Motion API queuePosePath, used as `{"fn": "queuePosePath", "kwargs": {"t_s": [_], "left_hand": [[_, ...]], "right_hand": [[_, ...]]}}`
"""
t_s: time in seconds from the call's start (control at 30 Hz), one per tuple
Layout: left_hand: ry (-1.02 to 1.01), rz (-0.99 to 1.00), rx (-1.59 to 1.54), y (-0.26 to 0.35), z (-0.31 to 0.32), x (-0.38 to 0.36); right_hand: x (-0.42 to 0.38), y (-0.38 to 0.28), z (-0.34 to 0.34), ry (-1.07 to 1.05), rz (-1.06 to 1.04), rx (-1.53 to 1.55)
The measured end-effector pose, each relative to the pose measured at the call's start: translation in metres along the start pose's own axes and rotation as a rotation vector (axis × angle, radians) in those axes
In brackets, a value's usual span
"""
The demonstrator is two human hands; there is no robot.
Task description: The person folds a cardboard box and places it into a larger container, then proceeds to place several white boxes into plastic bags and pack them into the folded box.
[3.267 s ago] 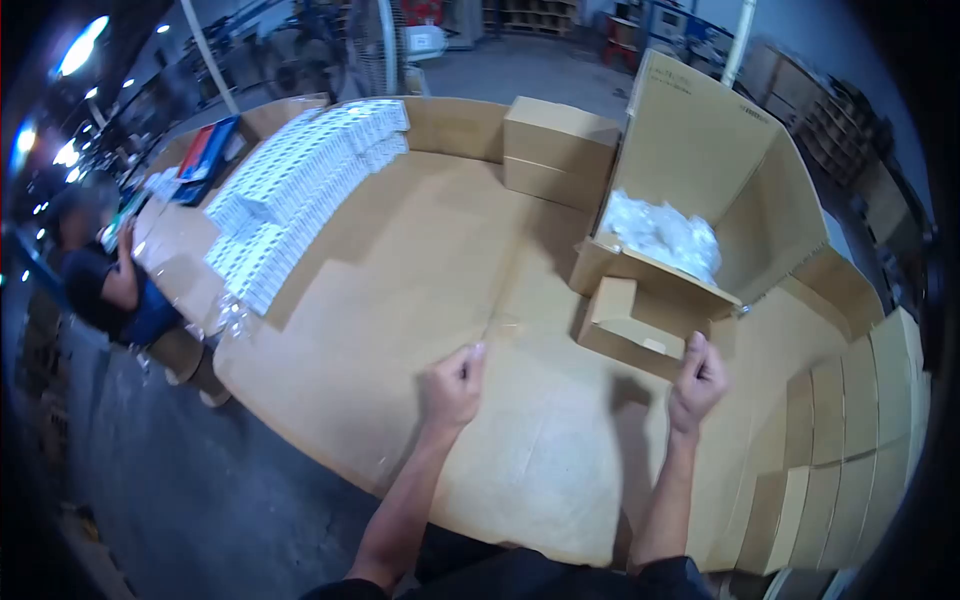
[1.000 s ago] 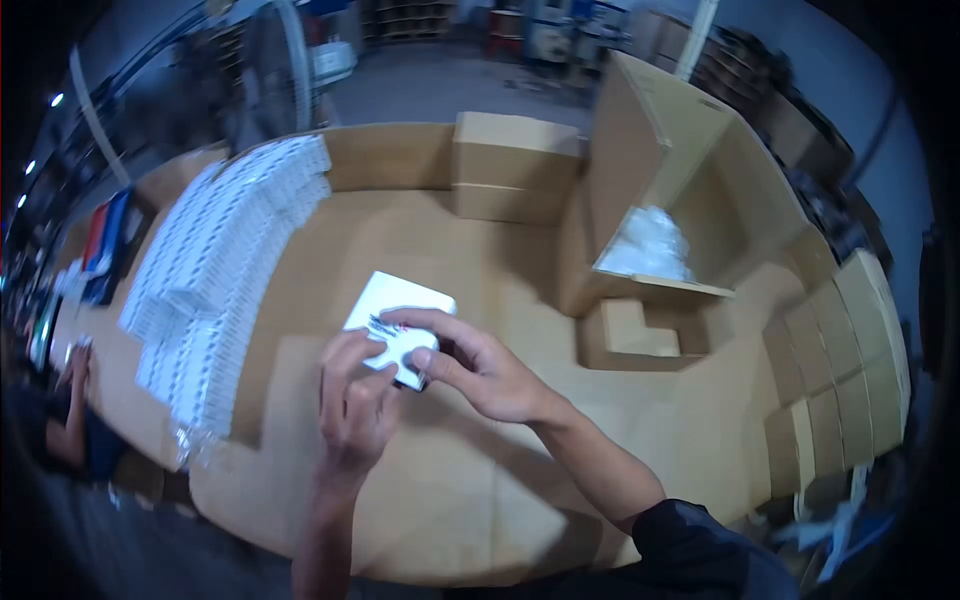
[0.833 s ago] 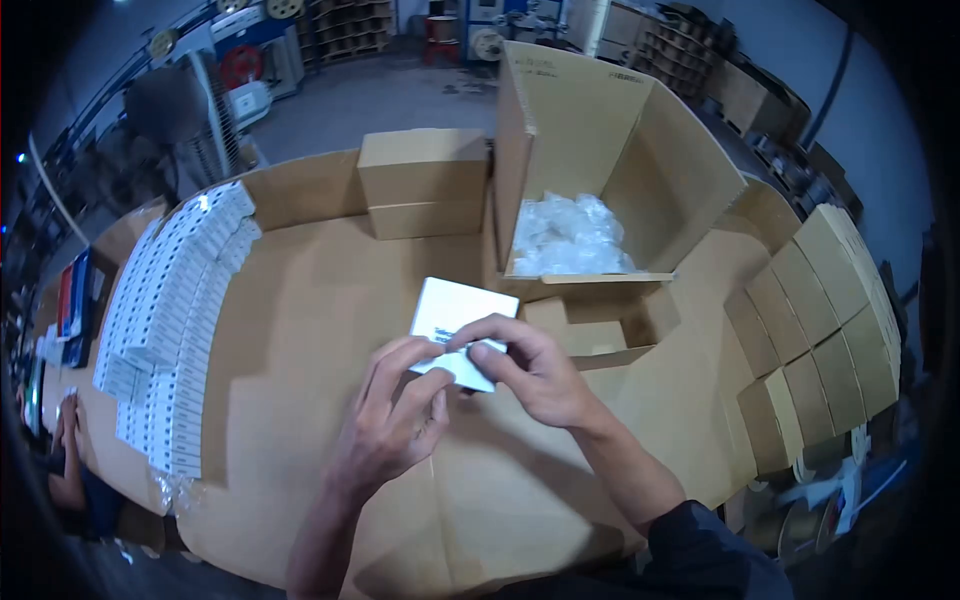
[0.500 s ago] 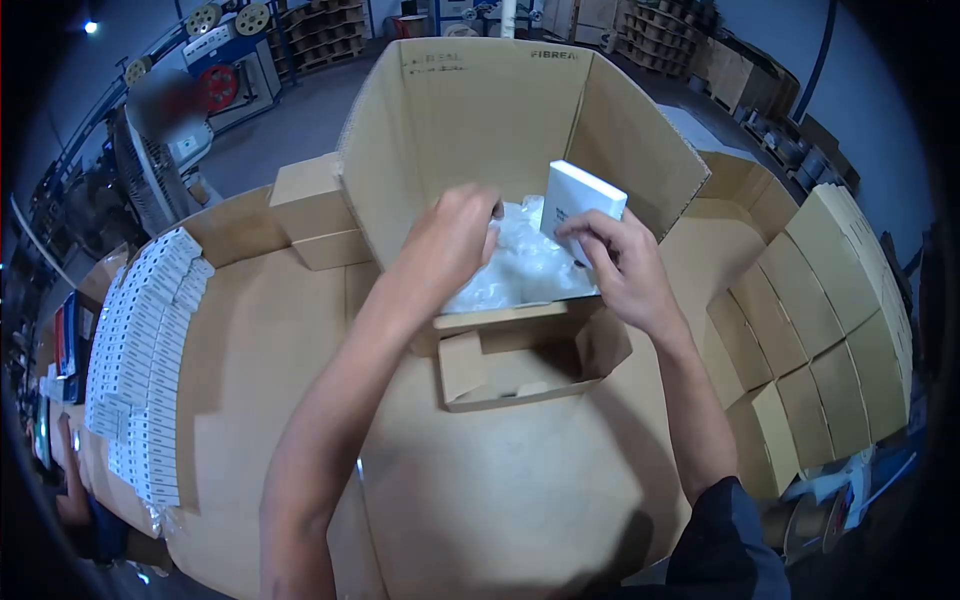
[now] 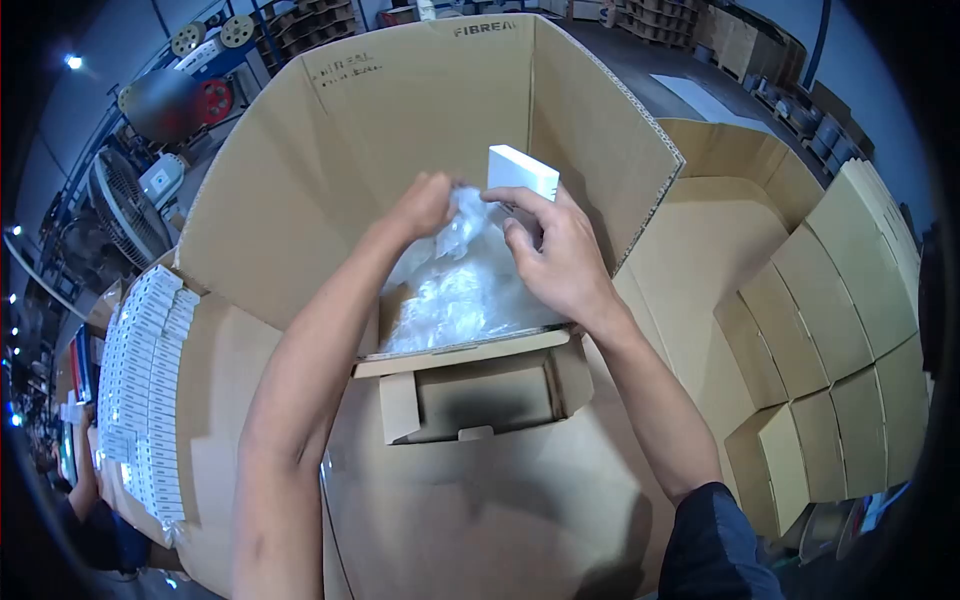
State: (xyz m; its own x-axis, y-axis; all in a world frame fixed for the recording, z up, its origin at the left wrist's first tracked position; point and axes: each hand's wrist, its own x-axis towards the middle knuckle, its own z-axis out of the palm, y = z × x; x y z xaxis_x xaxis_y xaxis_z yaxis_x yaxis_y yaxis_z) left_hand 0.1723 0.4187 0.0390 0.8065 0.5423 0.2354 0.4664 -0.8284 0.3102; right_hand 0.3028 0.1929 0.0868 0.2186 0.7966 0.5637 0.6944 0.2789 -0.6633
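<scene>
My left hand (image 5: 425, 205) is closed, with its fingertips at a raised fold of a clear plastic bag (image 5: 460, 300). The crumpled bag fills the lower part of a large open carton (image 5: 430, 110). In my right hand (image 5: 560, 255) is a slim white box (image 5: 522, 170), held upright above the bag's right side. Its lower part is hidden by the fingers. Just in front of the large carton, a smaller open cardboard box (image 5: 490, 400) sits below both hands, its flaps folded out.
Stacked white boxes (image 5: 145, 390) line the left side. Several brown cardboard boxes (image 5: 840, 340) are stacked at the right. Behind the left stack stands a fan (image 5: 125, 205). Another person's arm (image 5: 85, 470) shows at the far left edge.
My view has shifted, and the large carton looks nearer. The plastic is pulled up higher beside my left hand. The white box has moved in toward the bag with my right hand.
</scene>
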Motion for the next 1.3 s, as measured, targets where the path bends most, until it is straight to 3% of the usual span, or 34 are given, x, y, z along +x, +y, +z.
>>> {"fn": "queuePosePath", "kwargs": {"t_s": [0.03,0.17,0.27,0.37,0.47,0.57,0.77,0.87,1.07,1.23,1.3], "left_hand": [[0.147,-0.009,-0.097,0.006,-0.015,-0.006],[0.305,-0.257,-0.211,0.031,-0.051,-0.019],[0.355,-0.265,-0.289,0.042,-0.065,-0.032],[0.369,-0.291,-0.530,0.036,-0.065,-0.035],[0.444,-0.343,-0.972,0.017,-0.048,-0.024],[0.522,-0.381,-0.568,0.012,-0.048,-0.023],[0.542,-0.507,-0.513,0.000,-0.047,-0.022],[0.570,-0.522,-0.509,-0.008,-0.044,-0.026],[0.663,-0.609,-0.308,-0.006,-0.048,-0.034],[0.475,-0.661,-0.057,-0.001,-0.042,-0.043],[0.598,-0.452,-0.118,0.010,-0.045,-0.047]], "right_hand": [[0.003,0.002,0.004,0.019,-0.019,-0.013],[0.026,0.001,0.023,0.119,0.015,-0.136],[0.050,0.005,0.031,0.088,0.115,-0.178],[0.072,0.008,0.032,-0.001,0.218,-0.103],[0.070,0.010,0.037,0.013,0.225,-0.074],[0.066,0.018,0.044,0.038,0.222,-0.041],[0.061,0.024,0.041,0.066,0.298,0.042],[0.050,0.011,0.035,0.154,0.118,-0.130],[0.043,0.001,0.034,0.360,-0.008,-0.152],[0.037,-0.031,0.011,0.441,0.041,0.037],[0.040,-0.040,0.003,0.338,0.228,0.357]]}}
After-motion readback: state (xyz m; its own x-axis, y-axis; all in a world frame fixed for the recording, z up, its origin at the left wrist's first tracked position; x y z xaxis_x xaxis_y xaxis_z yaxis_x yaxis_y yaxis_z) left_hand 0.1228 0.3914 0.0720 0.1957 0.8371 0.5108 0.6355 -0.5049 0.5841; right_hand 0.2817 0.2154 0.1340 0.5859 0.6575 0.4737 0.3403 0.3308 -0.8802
